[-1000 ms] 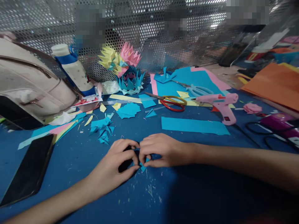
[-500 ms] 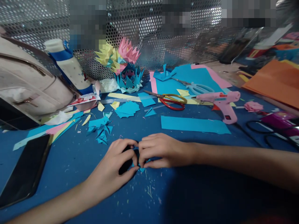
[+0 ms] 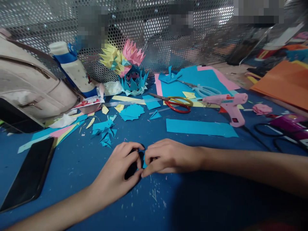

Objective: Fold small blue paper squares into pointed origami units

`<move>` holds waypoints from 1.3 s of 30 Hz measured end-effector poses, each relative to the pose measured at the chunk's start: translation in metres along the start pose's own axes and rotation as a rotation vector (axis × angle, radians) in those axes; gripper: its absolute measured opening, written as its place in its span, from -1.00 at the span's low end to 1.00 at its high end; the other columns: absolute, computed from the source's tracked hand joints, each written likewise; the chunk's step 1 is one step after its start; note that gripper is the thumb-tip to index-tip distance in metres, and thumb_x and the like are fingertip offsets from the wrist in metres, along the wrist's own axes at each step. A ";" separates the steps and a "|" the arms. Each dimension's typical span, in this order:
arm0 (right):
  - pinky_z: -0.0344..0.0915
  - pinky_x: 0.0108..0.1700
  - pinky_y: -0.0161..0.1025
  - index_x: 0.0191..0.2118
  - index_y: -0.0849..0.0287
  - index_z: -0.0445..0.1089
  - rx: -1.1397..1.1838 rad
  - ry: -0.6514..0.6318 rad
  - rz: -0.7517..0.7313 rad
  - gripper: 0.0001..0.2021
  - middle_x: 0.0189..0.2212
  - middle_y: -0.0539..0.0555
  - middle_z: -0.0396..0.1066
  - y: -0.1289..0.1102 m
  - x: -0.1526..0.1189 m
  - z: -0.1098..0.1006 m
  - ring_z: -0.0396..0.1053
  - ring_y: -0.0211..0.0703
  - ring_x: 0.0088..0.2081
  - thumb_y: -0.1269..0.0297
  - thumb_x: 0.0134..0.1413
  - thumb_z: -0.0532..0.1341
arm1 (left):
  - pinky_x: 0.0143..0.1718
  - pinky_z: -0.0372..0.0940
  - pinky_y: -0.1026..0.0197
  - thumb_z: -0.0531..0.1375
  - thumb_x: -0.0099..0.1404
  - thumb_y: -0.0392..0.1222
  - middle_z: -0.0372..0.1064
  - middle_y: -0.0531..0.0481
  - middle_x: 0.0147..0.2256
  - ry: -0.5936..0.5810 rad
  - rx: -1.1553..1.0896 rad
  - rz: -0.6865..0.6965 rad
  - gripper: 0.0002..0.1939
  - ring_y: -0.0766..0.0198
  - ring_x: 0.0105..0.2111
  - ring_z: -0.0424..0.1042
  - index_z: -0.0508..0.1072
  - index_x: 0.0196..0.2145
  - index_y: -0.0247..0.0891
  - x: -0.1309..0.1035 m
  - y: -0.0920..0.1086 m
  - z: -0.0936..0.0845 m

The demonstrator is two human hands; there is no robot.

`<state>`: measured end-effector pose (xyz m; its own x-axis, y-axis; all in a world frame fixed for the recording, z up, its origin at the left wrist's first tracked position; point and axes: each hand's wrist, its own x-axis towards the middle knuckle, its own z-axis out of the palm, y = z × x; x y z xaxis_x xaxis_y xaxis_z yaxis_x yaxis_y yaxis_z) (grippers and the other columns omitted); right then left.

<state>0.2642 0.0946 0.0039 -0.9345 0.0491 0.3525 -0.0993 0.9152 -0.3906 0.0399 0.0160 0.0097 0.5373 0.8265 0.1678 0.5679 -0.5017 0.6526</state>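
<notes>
A small piece of blue paper point(image 3: 144, 161) shows between my hands, low over the blue table point(image 3: 154, 205); most of it is hidden by fingers. My left hand point(image 3: 126, 163) pinches its left side with curled fingers and thumb. From the right, my right hand point(image 3: 168, 156) closes on the same piece, thumb and index finger pressed together near my left thumb. Folded blue paper pieces point(image 3: 105, 131) lie beyond my left hand, and a long blue strip point(image 3: 201, 127) lies beyond my right hand.
Red-and-yellow scissors point(image 3: 178, 104), a pink glue gun point(image 3: 232, 104), stacked blue squares point(image 3: 132, 112) and paper flowers point(image 3: 133, 78) stand or lie farther back. A phone point(image 3: 30, 171) is at left, near a bag point(image 3: 31, 83) and bottle point(image 3: 73, 69). Orange paper point(image 3: 284, 83) lies at right.
My right thumb has moved down and left toward my left thumb, and my right fingers have curled in further. Less of the blue paper shows below the fingers.
</notes>
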 end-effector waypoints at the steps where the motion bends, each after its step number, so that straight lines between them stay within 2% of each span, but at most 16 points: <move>1: 0.21 -0.23 -0.32 -0.01 0.07 0.46 0.001 0.003 -0.003 -0.78 -0.23 0.03 0.45 0.000 0.000 0.000 0.35 -0.27 -0.22 0.41 0.34 0.14 | 0.01 0.22 0.03 0.13 0.32 -0.37 0.32 -0.04 0.01 -0.002 0.006 -0.002 -0.90 0.11 0.02 0.29 0.35 -0.34 -0.20 0.000 0.000 -0.001; 11: 0.22 -0.23 -0.31 -0.10 0.09 0.51 0.000 -0.003 -0.018 -0.81 -0.24 0.05 0.45 0.002 0.001 0.002 0.35 -0.24 -0.21 0.40 0.31 0.15 | -0.02 0.25 0.08 0.11 0.38 -0.33 0.34 -0.06 0.01 0.005 0.090 0.043 -0.91 0.14 0.01 0.32 0.36 -0.29 -0.21 -0.002 -0.003 -0.001; 14: 0.21 -0.24 -0.29 -0.07 0.11 0.50 -0.015 -0.033 -0.026 -0.79 -0.25 0.06 0.44 0.002 0.001 0.001 0.34 -0.23 -0.24 0.41 0.32 0.13 | 0.02 0.20 0.05 0.09 0.43 -0.34 0.38 -0.08 -0.04 0.081 0.250 0.194 -0.89 0.16 -0.04 0.33 0.40 -0.22 -0.23 -0.006 -0.004 -0.004; 17: 0.22 -0.22 -0.30 -0.08 0.13 0.50 0.038 -0.053 -0.028 -0.79 -0.24 0.07 0.44 0.003 0.002 -0.001 0.34 -0.23 -0.23 0.42 0.33 0.12 | 0.07 0.13 0.04 0.14 0.43 -0.36 0.47 0.00 -0.24 0.240 0.488 0.448 -0.87 0.22 -0.23 0.34 0.48 -0.21 -0.23 -0.016 -0.002 -0.009; 20: 0.22 -0.22 -0.31 -0.14 0.14 0.51 0.072 -0.037 -0.036 -0.82 -0.23 0.06 0.44 0.005 0.002 -0.001 0.34 -0.24 -0.22 0.41 0.33 0.14 | 0.05 0.17 0.09 0.13 0.46 -0.24 0.53 -0.01 -0.23 0.176 0.538 0.572 -0.81 0.20 -0.23 0.39 0.52 -0.10 -0.32 -0.025 0.000 -0.011; 21: 0.21 -0.22 -0.32 -0.15 0.14 0.51 0.070 -0.034 -0.036 -0.83 -0.23 0.06 0.45 0.005 0.002 -0.002 0.34 -0.24 -0.22 0.41 0.32 0.15 | 0.05 0.18 0.10 0.10 0.48 -0.21 0.55 -0.01 -0.21 0.146 0.529 0.580 -0.78 0.20 -0.22 0.40 0.52 -0.09 -0.34 -0.027 0.001 -0.010; 28: 0.19 -0.26 -0.32 -0.09 0.08 0.51 0.039 -0.066 0.001 -0.81 -0.23 0.03 0.46 0.003 0.002 -0.003 0.34 -0.29 -0.27 0.40 0.33 0.16 | 0.19 0.07 0.11 0.03 0.53 -0.15 0.56 -0.06 -0.11 0.141 0.500 0.535 -0.67 0.16 -0.11 0.44 0.54 -0.09 -0.39 -0.032 0.002 -0.002; 35: 0.18 -0.27 -0.31 -0.07 0.08 0.50 0.042 -0.084 -0.033 -0.79 -0.21 0.03 0.45 0.006 0.002 -0.003 0.33 -0.28 -0.26 0.41 0.34 0.14 | 0.05 0.15 0.04 0.02 0.54 -0.16 0.57 -0.07 -0.14 0.113 0.545 0.556 -0.67 0.13 -0.18 0.45 0.53 -0.08 -0.39 -0.028 0.001 -0.006; 39: 0.22 -0.21 -0.32 -0.07 0.18 0.47 0.110 -0.058 -0.005 -0.83 -0.21 0.06 0.45 0.006 0.003 -0.003 0.35 -0.25 -0.22 0.41 0.33 0.15 | 0.01 0.19 0.04 0.08 0.51 -0.23 0.56 -0.01 -0.14 0.064 0.521 0.592 -0.77 0.19 -0.23 0.44 0.50 -0.06 -0.38 -0.023 -0.006 -0.009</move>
<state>0.2622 0.1018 0.0052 -0.9519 0.0179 0.3060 -0.1384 0.8657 -0.4811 0.0190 0.0019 0.0085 0.8136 0.3902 0.4311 0.4264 -0.9044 0.0140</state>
